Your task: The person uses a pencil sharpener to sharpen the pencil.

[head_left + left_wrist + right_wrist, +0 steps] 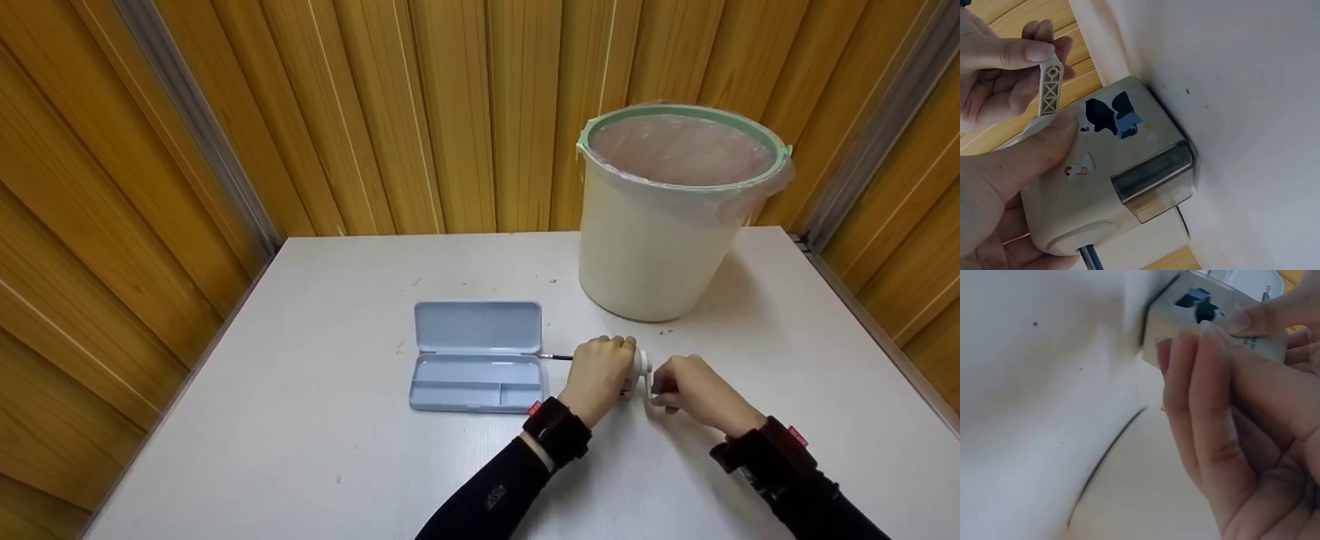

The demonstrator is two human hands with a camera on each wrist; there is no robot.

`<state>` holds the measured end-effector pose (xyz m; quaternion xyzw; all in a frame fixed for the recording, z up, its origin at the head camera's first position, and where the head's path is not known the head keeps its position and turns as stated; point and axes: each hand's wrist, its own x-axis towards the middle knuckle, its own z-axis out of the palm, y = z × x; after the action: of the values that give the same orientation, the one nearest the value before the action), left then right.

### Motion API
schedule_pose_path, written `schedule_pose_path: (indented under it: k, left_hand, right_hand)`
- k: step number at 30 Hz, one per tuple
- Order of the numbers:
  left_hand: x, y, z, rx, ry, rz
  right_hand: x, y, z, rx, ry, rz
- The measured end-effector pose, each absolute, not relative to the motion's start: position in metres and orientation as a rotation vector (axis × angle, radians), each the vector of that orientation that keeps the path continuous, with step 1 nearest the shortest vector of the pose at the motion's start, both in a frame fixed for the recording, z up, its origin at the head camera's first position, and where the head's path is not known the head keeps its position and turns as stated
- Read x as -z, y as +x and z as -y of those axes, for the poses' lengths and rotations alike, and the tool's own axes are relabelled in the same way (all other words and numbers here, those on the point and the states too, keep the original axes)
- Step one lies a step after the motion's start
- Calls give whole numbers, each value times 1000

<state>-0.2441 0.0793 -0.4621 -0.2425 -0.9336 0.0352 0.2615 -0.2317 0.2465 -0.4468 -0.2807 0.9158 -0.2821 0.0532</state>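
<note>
A hand-crank pencil sharpener (1129,135) with dark and blue cartoon prints and a clear shavings drawer (1165,191) sits on the table. My left hand (600,375) grips its body, the thumb across one face in the left wrist view. A dark pencil (1090,257) sticks out of the sharpener's front, its far end pointing toward the pencil case in the head view. My right hand (697,390) pinches the end of the crank (1050,93) between thumb and fingers. In the right wrist view its curled fingers (1213,399) hide the crank.
A light blue pencil case (477,326) lies open left of the hands, with divided compartments. Behind the hands stands a cream bin (652,247) with a green rim and a plastic liner. Wood-patterned walls (450,112) enclose the white table (300,450). Small specks dot the tabletop.
</note>
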Motion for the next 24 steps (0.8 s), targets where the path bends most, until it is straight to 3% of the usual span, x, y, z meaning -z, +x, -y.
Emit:
schedule_pose_path:
  k: [24]
  left_hand:
    - [460, -244, -77, -127, -722, 2549]
  right_hand:
    - [417, -220, -251, 979, -848, -2927]
